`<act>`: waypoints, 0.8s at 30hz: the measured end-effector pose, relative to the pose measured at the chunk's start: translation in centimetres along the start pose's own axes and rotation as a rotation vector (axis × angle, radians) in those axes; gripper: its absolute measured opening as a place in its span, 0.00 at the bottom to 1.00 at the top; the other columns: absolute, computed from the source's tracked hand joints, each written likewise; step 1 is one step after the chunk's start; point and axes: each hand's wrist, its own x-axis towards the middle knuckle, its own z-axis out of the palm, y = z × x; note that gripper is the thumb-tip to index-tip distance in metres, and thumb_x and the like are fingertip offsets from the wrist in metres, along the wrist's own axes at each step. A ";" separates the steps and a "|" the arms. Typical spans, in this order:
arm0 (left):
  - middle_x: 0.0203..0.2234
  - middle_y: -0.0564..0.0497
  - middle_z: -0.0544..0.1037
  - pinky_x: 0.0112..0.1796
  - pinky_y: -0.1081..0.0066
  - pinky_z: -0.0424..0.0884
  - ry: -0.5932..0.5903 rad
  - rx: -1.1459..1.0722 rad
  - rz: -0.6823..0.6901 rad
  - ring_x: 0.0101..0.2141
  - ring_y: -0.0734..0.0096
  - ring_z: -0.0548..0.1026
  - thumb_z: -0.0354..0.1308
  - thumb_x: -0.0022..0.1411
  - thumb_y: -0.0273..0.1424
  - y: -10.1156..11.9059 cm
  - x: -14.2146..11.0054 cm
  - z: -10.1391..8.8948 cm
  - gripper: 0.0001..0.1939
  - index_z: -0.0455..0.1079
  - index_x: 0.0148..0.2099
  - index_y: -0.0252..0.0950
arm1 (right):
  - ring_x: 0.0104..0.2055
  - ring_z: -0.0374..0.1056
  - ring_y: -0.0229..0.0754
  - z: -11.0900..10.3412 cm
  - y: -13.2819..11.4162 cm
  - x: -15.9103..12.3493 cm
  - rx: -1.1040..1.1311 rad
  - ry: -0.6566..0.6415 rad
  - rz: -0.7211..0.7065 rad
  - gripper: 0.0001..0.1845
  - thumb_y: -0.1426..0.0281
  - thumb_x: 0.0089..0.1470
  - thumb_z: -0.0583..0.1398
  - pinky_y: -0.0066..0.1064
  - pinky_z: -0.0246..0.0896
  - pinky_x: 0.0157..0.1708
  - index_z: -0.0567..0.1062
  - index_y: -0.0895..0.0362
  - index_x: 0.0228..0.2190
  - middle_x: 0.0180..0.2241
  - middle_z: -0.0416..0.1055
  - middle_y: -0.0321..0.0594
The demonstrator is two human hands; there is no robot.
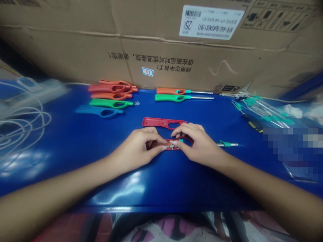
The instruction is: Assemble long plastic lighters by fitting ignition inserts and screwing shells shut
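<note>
Both hands meet over an opened red lighter handle half [172, 148] lying on the blue table. My left hand [138, 146] is closed, thumb and fingers pinching its left end and the small parts inside. With bent fingers, my right hand [199, 143] grips around its middle, the thumb tip on the inner parts near a bit of green. Fingers hide much of the inside. A metal tube with a green collar [224, 144] sticks out to the right beyond my right hand. Just behind lies the matching red handle half [154, 122], inner side up, untouched.
Orange, green [107, 103] and blue handles [97, 110] lie at the back left, beside tiny metal pins [137, 103]. Two long lighters [169, 97] lie at the back centre. Metal tubes with green pieces [267, 109] are heaped right. A cardboard box [88, 53] walls the back; white cable [37, 124] coils left.
</note>
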 end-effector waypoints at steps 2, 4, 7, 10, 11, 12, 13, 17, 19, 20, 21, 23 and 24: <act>0.27 0.53 0.74 0.27 0.75 0.63 0.002 -0.007 -0.007 0.25 0.77 0.68 0.63 0.64 0.30 0.0 0.0 0.0 0.07 0.82 0.42 0.38 | 0.44 0.70 0.43 0.0 0.0 0.0 -0.007 -0.001 -0.009 0.05 0.71 0.58 0.63 0.42 0.52 0.51 0.73 0.52 0.38 0.37 0.76 0.36; 0.27 0.53 0.74 0.28 0.74 0.63 -0.002 -0.015 -0.027 0.25 0.77 0.68 0.63 0.64 0.30 0.1 0.0 0.0 0.07 0.82 0.42 0.38 | 0.44 0.70 0.44 0.0 0.0 0.0 -0.009 -0.004 -0.018 0.06 0.71 0.58 0.63 0.43 0.52 0.52 0.73 0.52 0.39 0.38 0.76 0.36; 0.28 0.53 0.75 0.28 0.73 0.64 -0.024 -0.028 -0.058 0.26 0.75 0.69 0.63 0.64 0.31 0.1 -0.1 -0.1 0.07 0.82 0.43 0.39 | 0.45 0.70 0.44 0.0 0.0 0.0 -0.011 -0.009 -0.019 0.06 0.71 0.59 0.63 0.43 0.52 0.52 0.73 0.52 0.39 0.38 0.76 0.36; 0.29 0.52 0.76 0.29 0.73 0.65 -0.032 -0.039 -0.074 0.28 0.74 0.71 0.63 0.64 0.32 0.1 0.0 -0.1 0.08 0.82 0.43 0.39 | 0.45 0.70 0.44 0.0 0.0 -0.1 -0.014 -0.009 -0.022 0.06 0.71 0.59 0.62 0.42 0.52 0.52 0.73 0.52 0.39 0.38 0.76 0.36; 0.29 0.51 0.76 0.29 0.73 0.65 -0.033 -0.044 -0.075 0.28 0.74 0.71 0.63 0.64 0.32 0.1 0.0 -0.1 0.08 0.82 0.43 0.40 | 0.45 0.70 0.44 0.1 0.0 -0.1 -0.017 -0.007 -0.024 0.06 0.71 0.59 0.62 0.42 0.52 0.52 0.73 0.52 0.39 0.38 0.76 0.36; 0.29 0.51 0.75 0.29 0.73 0.65 -0.034 -0.049 -0.076 0.28 0.73 0.71 0.63 0.64 0.33 0.1 0.1 -0.1 0.08 0.82 0.43 0.40 | 0.45 0.70 0.44 0.1 0.0 -0.1 -0.020 -0.004 -0.026 0.06 0.72 0.58 0.62 0.42 0.52 0.51 0.73 0.52 0.39 0.38 0.76 0.36; 0.29 0.51 0.75 0.29 0.72 0.65 -0.033 -0.051 -0.077 0.28 0.73 0.71 0.63 0.64 0.33 0.1 0.1 -0.1 0.08 0.82 0.43 0.40 | 0.44 0.70 0.43 0.1 0.0 -0.2 -0.024 0.000 -0.028 0.06 0.72 0.59 0.62 0.41 0.52 0.51 0.73 0.52 0.39 0.38 0.76 0.36; 0.29 0.51 0.76 0.30 0.72 0.67 -0.029 -0.052 -0.067 0.29 0.73 0.72 0.63 0.64 0.33 0.1 0.2 -0.1 0.09 0.82 0.44 0.40 | 0.44 0.69 0.44 0.1 0.0 -0.3 -0.033 0.010 -0.036 0.05 0.71 0.59 0.61 0.41 0.52 0.50 0.73 0.52 0.39 0.38 0.76 0.36; 0.30 0.51 0.76 0.30 0.73 0.67 -0.026 -0.043 -0.053 0.29 0.73 0.73 0.64 0.64 0.33 0.1 0.1 -0.1 0.09 0.82 0.44 0.41 | 0.44 0.69 0.44 0.1 0.1 -0.3 -0.038 0.012 -0.039 0.06 0.71 0.59 0.61 0.41 0.52 0.50 0.73 0.52 0.39 0.38 0.76 0.37; 0.30 0.51 0.76 0.31 0.73 0.68 -0.025 -0.033 -0.045 0.29 0.73 0.73 0.63 0.64 0.33 0.1 0.0 0.0 0.09 0.82 0.45 0.41 | 0.44 0.69 0.44 0.1 0.1 -0.3 -0.040 0.012 -0.040 0.06 0.71 0.59 0.62 0.41 0.53 0.50 0.73 0.52 0.39 0.38 0.76 0.37; 0.31 0.51 0.77 0.31 0.73 0.68 -0.021 -0.020 -0.037 0.29 0.73 0.73 0.63 0.64 0.33 0.1 -0.1 0.0 0.09 0.82 0.45 0.42 | 0.44 0.69 0.44 0.1 0.2 -0.3 -0.041 0.011 -0.040 0.06 0.71 0.59 0.62 0.41 0.53 0.50 0.73 0.52 0.39 0.38 0.76 0.37; 0.32 0.50 0.77 0.30 0.73 0.68 -0.018 0.004 -0.021 0.29 0.73 0.73 0.63 0.65 0.33 0.1 -0.2 0.0 0.09 0.82 0.45 0.42 | 0.44 0.69 0.44 0.1 0.2 -0.3 -0.043 0.007 -0.043 0.06 0.71 0.59 0.62 0.41 0.53 0.50 0.73 0.52 0.39 0.38 0.76 0.37; 0.32 0.50 0.77 0.30 0.73 0.68 -0.018 0.014 -0.016 0.29 0.73 0.73 0.63 0.65 0.33 0.1 -0.2 0.0 0.09 0.82 0.46 0.42 | 0.45 0.69 0.45 0.1 0.2 -0.3 -0.047 0.003 -0.047 0.06 0.71 0.59 0.62 0.41 0.53 0.50 0.73 0.52 0.40 0.39 0.76 0.37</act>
